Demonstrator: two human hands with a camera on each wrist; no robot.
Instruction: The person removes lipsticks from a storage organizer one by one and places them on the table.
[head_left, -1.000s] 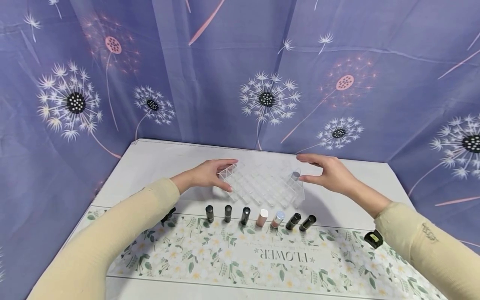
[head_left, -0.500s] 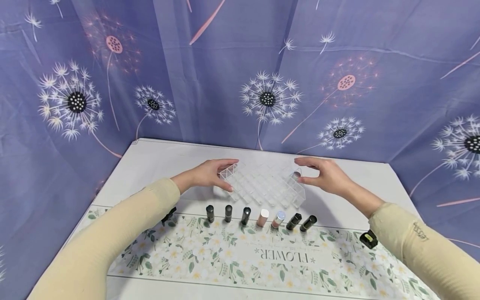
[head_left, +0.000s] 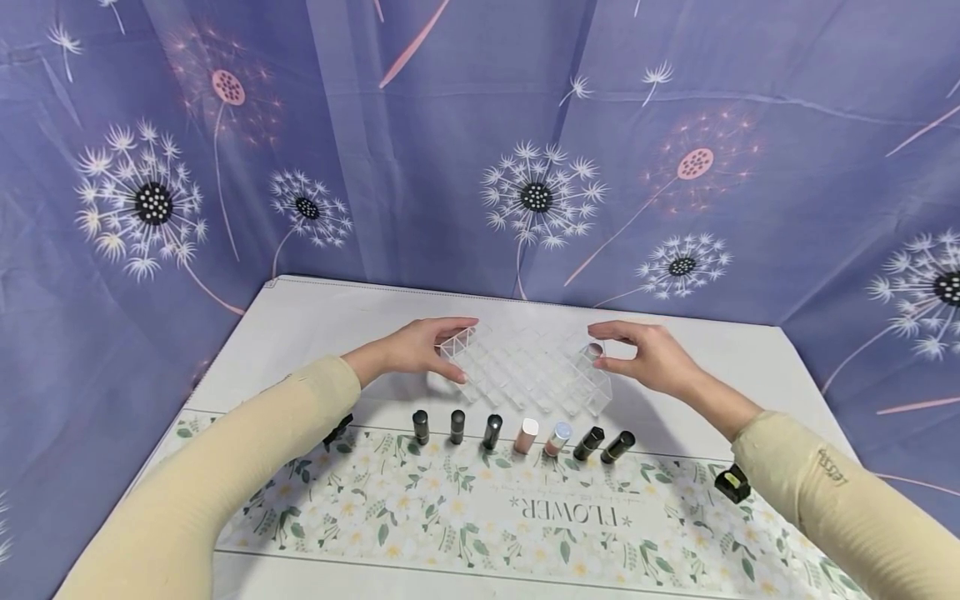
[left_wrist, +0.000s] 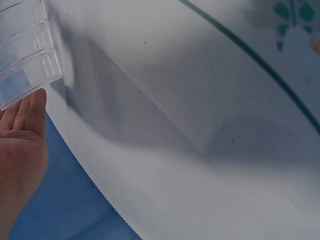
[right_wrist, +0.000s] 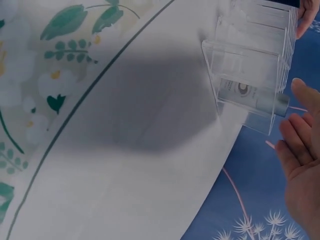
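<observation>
A clear lipstick organizer (head_left: 525, 371) with slanting compartments stands at the middle of the white table. My left hand (head_left: 416, 346) holds its left end, thumb in front and fingers behind; the left wrist view shows these fingers (left_wrist: 22, 115) against the organizer's end. One silver-grey lipstick tube (right_wrist: 255, 97) with printing sits in a compartment at the right end. Beside it is my right hand (head_left: 652, 354), thumb and fingers spread around the tube's protruding end, with gaps showing in the right wrist view. A row of several lipsticks (head_left: 527, 436) stands in front of the organizer.
The lipsticks are mostly black, with one pink and one silver-blue capped. They stand along the back edge of a floral mat strip (head_left: 420, 508) marked FLOWER. A purple dandelion-print curtain (head_left: 420, 167) hangs behind the table (head_left: 337, 304).
My right hand has shifted slightly left and down, its thumb and fingers a little closer together near the silver-grey tube. The left hand, organizer and lipstick row look the same.
</observation>
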